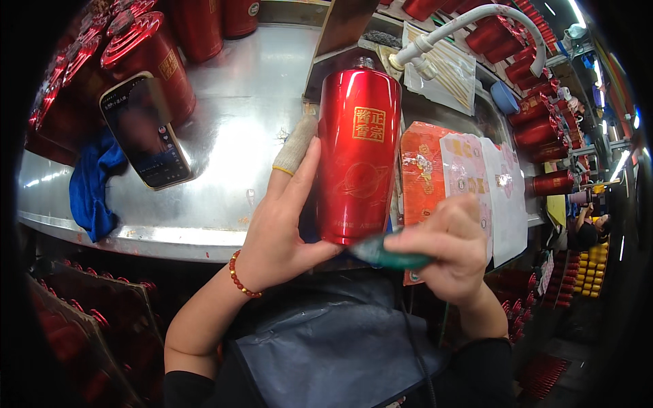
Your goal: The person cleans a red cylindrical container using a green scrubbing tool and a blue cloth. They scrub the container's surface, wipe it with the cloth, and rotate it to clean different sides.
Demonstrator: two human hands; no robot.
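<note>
Containers (180, 78), metallic red, crowd the far left, ringed tops showing on several. Blue cloth (95, 187) lies below them, draping over the metal desk's (235, 88) front edge. Phone (146, 132), screen lit, stands tilted at the cloth, one container right behind it. Next, left hand (282, 214): knit sleeve (296, 146) on one finger, yellow trim, red bead bracelet (237, 272) on the wrist. It holds the red bottle (357, 180) from the left, fingers stretched along its side, thumb at the lower edge. Bottle is mid-view, glossy, gold square print, neck pointing away from the person; dark grey apron (330, 353) below. Right hand (449, 245) is closed on a green tool (391, 253), tip by the bottle's lower right; motion blur, can't tell its type or if it's touching. Dark cord (416, 333) runs down below that. Right of the bottle: orange-red printed sheet (418, 166), partly under a white sheet (507, 204). Above: curved white pipe (476, 13), clear bag of thin sticks (442, 75). Farther right, blue bowl (504, 98), more red bottles (541, 119), another person (586, 231) in back, stacked yellow items (593, 268).
</note>
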